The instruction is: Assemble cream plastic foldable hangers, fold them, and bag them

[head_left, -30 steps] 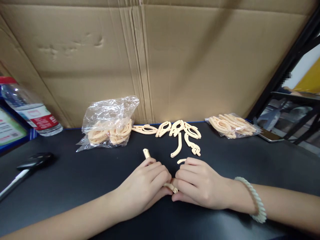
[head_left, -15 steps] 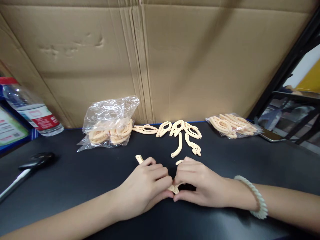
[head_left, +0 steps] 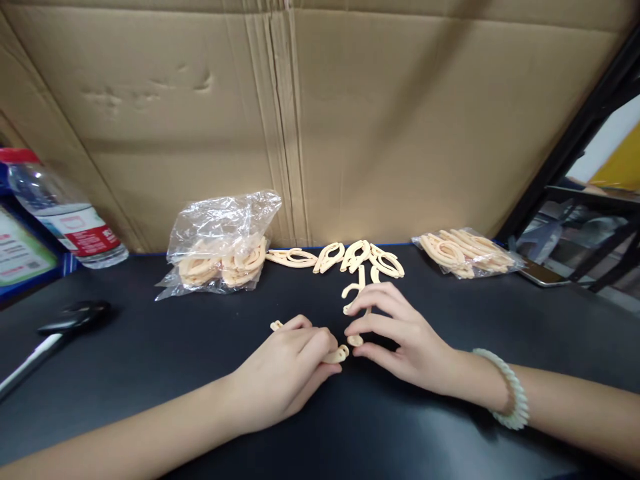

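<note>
My left hand [head_left: 287, 367] is curled over a cream plastic clip piece [head_left: 339, 354] on the black table [head_left: 150, 360]; the piece's ends stick out at both sides of the fingers. My right hand [head_left: 395, 333], with a white beaded bracelet [head_left: 510, 397] at the wrist, pinches another cream hooked piece [head_left: 354, 293] between thumb and fingers. The two hands almost touch. Just behind them lies a row of finished cream clips [head_left: 350, 257].
A clear bag of cream parts [head_left: 220, 250] lies back left, another flat bag [head_left: 465, 252] back right. A water bottle [head_left: 60, 213] and a black tool [head_left: 65, 320] sit at the left. A cardboard wall [head_left: 320, 120] closes the back.
The hands have drawn slightly apart. My right hand has lifted and reached forward with its fingers spread more; my left hand has lowered its piece flat onto the table.
</note>
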A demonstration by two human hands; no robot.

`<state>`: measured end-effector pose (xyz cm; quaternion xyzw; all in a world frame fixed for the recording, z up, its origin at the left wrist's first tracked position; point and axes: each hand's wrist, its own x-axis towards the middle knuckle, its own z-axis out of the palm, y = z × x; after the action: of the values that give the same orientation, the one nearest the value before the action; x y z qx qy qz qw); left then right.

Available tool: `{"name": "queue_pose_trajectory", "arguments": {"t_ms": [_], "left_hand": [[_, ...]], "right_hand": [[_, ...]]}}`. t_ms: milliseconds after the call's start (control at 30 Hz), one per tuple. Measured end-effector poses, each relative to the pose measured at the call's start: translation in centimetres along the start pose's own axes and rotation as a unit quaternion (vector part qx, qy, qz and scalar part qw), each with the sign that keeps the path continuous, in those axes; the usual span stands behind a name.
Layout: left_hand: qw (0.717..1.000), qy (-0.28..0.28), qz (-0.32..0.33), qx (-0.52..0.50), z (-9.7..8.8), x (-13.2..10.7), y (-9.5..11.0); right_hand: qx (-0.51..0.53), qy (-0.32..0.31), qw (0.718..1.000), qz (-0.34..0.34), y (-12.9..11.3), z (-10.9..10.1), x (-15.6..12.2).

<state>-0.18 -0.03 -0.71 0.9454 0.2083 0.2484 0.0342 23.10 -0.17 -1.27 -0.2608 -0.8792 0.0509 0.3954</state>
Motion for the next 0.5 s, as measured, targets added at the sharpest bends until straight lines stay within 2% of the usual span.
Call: {"name": "queue_pose_trajectory", "arguments": {"t_ms": [100, 167, 267, 333, 500], "left_hand": [[1.0, -0.004, -0.015, -0.006, 0.0, 0.0, 0.0], [1.0, -0.009, -0.013, -0.012, 0.0, 0.1, 0.0], [1.0, -0.011, -0.004, -0.022, 0.1, 0.2, -0.1], [1.0, -0.003, -0.001, -0.019, 0.1, 0.1, -0.1], [1.0, 0.027, -0.003, -0.014, 0.3, -0.1, -0.2]], "right_hand": [[-0.056, 0.065, 0.996, 0.008, 0.4, 0.0, 0.0], [-0.03, 0.081, 0.996, 0.02, 0.9, 0.2, 0.0], [0.022, 0.069, 0.996, 0.046, 1.4, 0.3, 0.0], [0.018, 0.057, 0.997, 0.056, 1.6, 0.5, 0.0], [0.028, 0.016, 0.999, 0.041, 1.8, 0.9, 0.0]]}}
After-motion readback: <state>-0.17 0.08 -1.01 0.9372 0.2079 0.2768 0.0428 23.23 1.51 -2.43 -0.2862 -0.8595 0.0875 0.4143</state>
